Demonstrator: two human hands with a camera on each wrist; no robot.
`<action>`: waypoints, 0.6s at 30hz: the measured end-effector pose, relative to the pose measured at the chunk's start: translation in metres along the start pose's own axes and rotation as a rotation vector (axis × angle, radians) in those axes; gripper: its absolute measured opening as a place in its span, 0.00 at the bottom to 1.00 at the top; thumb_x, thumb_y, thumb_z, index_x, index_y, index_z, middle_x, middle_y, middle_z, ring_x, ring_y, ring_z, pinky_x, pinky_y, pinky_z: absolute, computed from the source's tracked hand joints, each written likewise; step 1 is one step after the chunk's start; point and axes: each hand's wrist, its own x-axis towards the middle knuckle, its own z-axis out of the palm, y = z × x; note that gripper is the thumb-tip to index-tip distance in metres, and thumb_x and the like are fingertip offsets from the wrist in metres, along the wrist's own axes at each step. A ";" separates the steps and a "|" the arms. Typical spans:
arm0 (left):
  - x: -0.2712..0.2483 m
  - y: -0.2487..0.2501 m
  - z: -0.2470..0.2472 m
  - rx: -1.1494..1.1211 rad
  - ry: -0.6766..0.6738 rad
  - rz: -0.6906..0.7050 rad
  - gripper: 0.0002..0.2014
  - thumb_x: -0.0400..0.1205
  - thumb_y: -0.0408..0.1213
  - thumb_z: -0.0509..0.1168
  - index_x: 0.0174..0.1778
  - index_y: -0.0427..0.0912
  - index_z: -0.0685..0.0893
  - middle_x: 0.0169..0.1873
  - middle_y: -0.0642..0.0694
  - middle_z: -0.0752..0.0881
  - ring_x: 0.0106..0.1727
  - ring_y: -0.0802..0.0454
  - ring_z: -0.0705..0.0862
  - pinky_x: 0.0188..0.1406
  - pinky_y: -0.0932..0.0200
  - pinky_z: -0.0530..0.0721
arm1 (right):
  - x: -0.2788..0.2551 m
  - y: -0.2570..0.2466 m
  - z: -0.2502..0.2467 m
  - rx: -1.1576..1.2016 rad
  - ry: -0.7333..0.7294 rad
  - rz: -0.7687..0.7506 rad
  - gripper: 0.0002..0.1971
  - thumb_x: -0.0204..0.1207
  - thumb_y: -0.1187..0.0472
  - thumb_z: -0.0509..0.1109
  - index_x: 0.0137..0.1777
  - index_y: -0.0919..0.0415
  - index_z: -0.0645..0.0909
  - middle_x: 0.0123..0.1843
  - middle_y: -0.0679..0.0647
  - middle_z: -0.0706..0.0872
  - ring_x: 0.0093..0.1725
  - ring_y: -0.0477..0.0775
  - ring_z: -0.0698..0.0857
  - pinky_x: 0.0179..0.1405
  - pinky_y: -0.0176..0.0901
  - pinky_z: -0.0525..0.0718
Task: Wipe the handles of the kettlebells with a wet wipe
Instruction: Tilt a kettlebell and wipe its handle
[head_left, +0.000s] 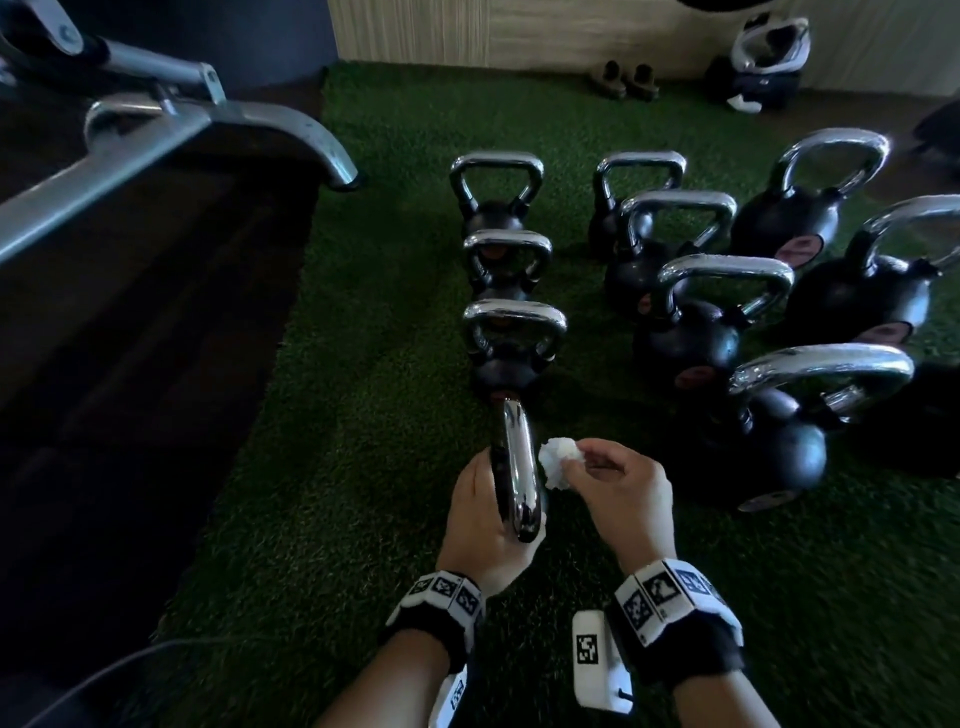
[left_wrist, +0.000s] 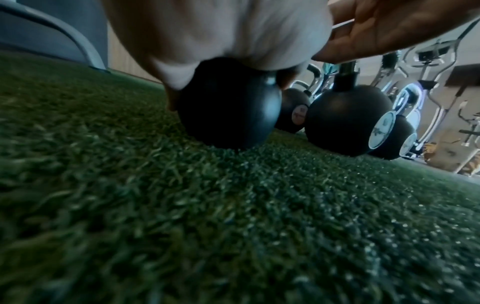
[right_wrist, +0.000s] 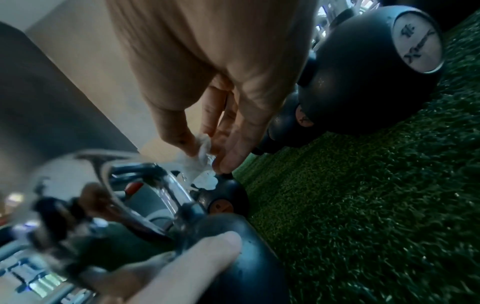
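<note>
From the head view, at the near end of the left row of kettlebells (head_left: 501, 270), my left hand (head_left: 480, 512) has its grip curled round the chrome handle (head_left: 517, 470) of the nearest kettlebell. The handle's long axis runs straight away from me, toward that row. My right hand (head_left: 621, 488) pinches the balled wet wipe (head_left: 714, 465) just right of the handle, at its mid-length, touching or nearly touching it. I judge the coming stroke must travel along that axis, and the right hand is the nearer one to make it.

Left wrist view: the black ball (left_wrist: 228, 115) of the held kettlebell rests on the green turf (left_wrist: 182, 216), below my palm.

Right wrist view: thumb and fingertips (right_wrist: 228, 162) pinch the wipe directly above the chrome, beside the ball end.
</note>
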 end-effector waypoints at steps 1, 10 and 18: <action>0.002 -0.005 -0.004 -0.041 -0.042 0.033 0.41 0.74 0.46 0.76 0.80 0.38 0.68 0.73 0.42 0.77 0.75 0.45 0.77 0.80 0.47 0.76 | 0.004 0.001 0.006 -0.020 -0.001 0.002 0.10 0.72 0.55 0.83 0.53 0.50 0.92 0.42 0.41 0.93 0.43 0.37 0.92 0.49 0.38 0.92; 0.012 -0.029 -0.012 -0.185 -0.199 0.060 0.47 0.73 0.52 0.77 0.86 0.47 0.63 0.78 0.53 0.71 0.81 0.56 0.70 0.82 0.49 0.72 | 0.025 0.003 0.048 -0.050 -0.093 0.031 0.07 0.78 0.61 0.79 0.53 0.52 0.94 0.42 0.43 0.93 0.44 0.39 0.91 0.53 0.42 0.91; 0.014 -0.030 -0.015 -0.195 -0.224 0.053 0.48 0.71 0.50 0.79 0.86 0.48 0.64 0.76 0.52 0.72 0.80 0.54 0.73 0.79 0.46 0.76 | 0.037 -0.002 0.051 0.062 -0.017 -0.065 0.08 0.77 0.59 0.81 0.55 0.51 0.94 0.47 0.43 0.95 0.47 0.38 0.92 0.53 0.36 0.90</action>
